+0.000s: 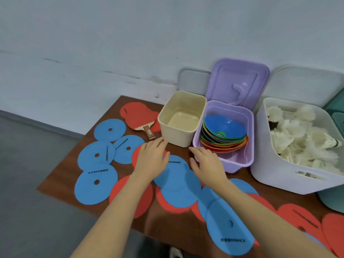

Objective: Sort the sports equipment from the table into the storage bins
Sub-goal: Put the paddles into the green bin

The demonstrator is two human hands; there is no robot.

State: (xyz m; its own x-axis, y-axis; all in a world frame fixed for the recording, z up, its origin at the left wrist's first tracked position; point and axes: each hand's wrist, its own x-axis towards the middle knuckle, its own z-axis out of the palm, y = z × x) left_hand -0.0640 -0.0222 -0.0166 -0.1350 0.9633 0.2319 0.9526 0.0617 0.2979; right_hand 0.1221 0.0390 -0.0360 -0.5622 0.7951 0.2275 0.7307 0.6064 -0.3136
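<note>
Flat blue discs point(95, 184) and red discs point(173, 205) lie spread over the brown table point(61, 180). A red table tennis paddle point(138, 118) lies at the far side, beside an empty cream bin point(183, 119). The purple bin point(242, 161) holds a stack of coloured discs point(224, 135). The white bin point(275, 174) is full of white shuttlecocks point(301, 138). My left hand point(151, 158) lies flat, fingers straight, on a red disc near the cream bin. My right hand point(207, 164) hovers with relaxed fingers in front of the purple bin, above a blue disc point(176, 183). Neither hand holds anything.
The purple lid point(237, 81) stands open against the wall. A grey lid point(192, 80) leans behind the cream bin. A teal bin point(337, 116) shows at the right edge. The table's left edge drops to a grey floor point(28, 174).
</note>
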